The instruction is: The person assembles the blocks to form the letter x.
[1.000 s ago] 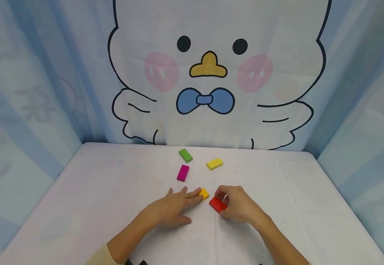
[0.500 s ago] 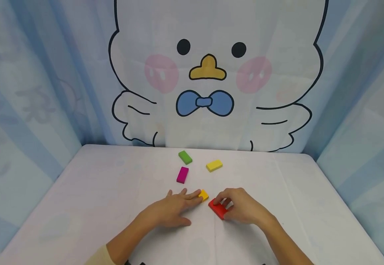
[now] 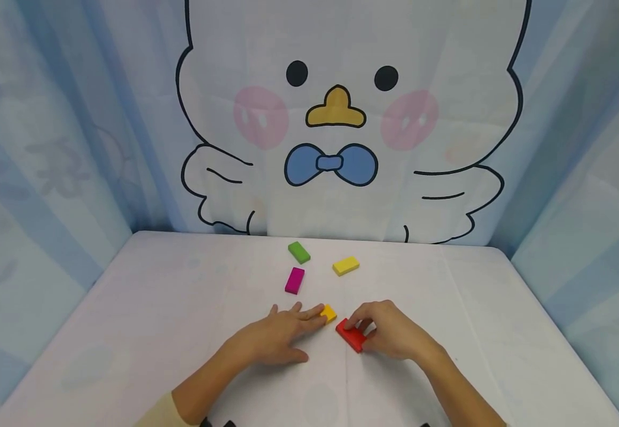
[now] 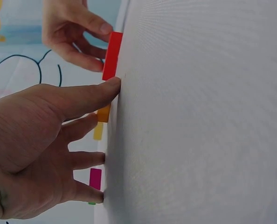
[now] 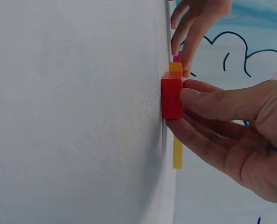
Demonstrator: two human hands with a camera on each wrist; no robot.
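Spread and fairly straight, the fingers of my left hand [image 3: 282,337] lie low on the table, fingertips on a small orange-yellow block [image 3: 330,314] that they partly cover. Just to the right, my right hand [image 3: 394,332] pinches a flat red block [image 3: 351,335] between thumb and fingers. This red block [image 5: 172,97] rests on the tabletop in the right wrist view, the thumb against its edge. A small gap separates the two blocks in the head view. From the left wrist side, the orange-yellow block [image 4: 104,114] shows beside the left fingers.
Farther back on the white-covered table [image 3: 181,284] lie a magenta block [image 3: 295,280], a green block [image 3: 299,252] and a yellow block [image 3: 346,265]. A curtain with a cartoon bird [image 3: 336,201] hangs behind the table, and blue-white curtains flank both sides.
The right fingers have shifted on the red block, which has turned a little and shows more of its top face. The left hand and the other blocks have stayed put.
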